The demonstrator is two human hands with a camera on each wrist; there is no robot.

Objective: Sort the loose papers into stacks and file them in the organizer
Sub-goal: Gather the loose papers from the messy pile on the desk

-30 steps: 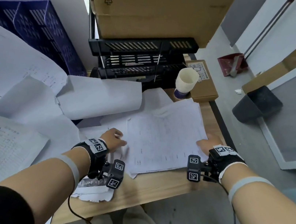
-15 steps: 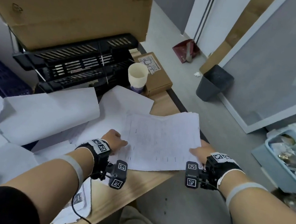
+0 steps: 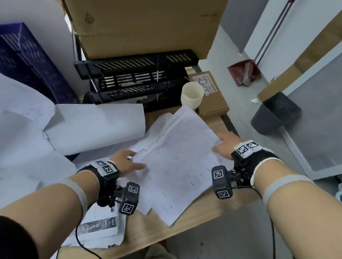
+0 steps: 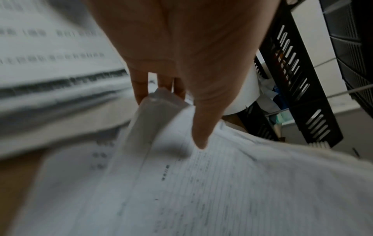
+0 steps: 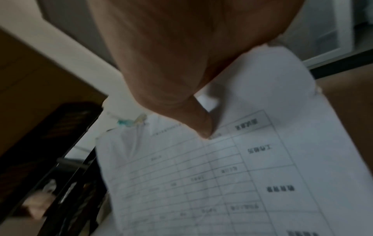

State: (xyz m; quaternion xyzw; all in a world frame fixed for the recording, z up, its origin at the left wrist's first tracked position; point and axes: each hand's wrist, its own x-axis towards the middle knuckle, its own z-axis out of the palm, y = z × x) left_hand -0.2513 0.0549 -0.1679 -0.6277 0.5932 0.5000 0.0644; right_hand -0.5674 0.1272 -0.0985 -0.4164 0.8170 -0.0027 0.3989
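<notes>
Big brown cardboard box [image 3: 139, 9] at the top middle of the head view, sitting on top of the black plastic three-shelf paper organizer [image 3: 133, 79]. Slotted shelves of the organizer also along the right edge of the left wrist view [image 4: 298, 83].

Light wooden table [image 3: 204, 214] running from the lower left up to the middle right. Dark blue plastic crate [image 3: 21, 58] at the upper left, behind a heap of loose white sheets [image 3: 32, 130] spread over the left half of the frame.

Dark grey plastic bin [image 3: 275, 114] on the floor at the right, with a red dustpan [image 3: 242, 73] above it against the wall.

Stack of white printed papers [image 3: 178, 166] in the middle of the frame, below the organizer and not in it – far edge lifted, near corner poking past the table edge. Printed table lines plain to see on the top sheet in the right wrist view [image 5: 222, 183].

Left hand [image 3: 126, 162] at the left edge of the stack, pinching it – thumb on top, fingers [image 4: 139, 86] under the sheets. Right hand [image 3: 226, 145] at the right edge of the stack, gripping it too, thumb pressed on the top sheet and paper tucked into the palm.

Small flat brown cardboard box [image 3: 211, 100] with a white label, right of the organizer. Cream ribbed paper cup [image 3: 191, 96] just beside that box, touching the far corner of the stack.
</notes>
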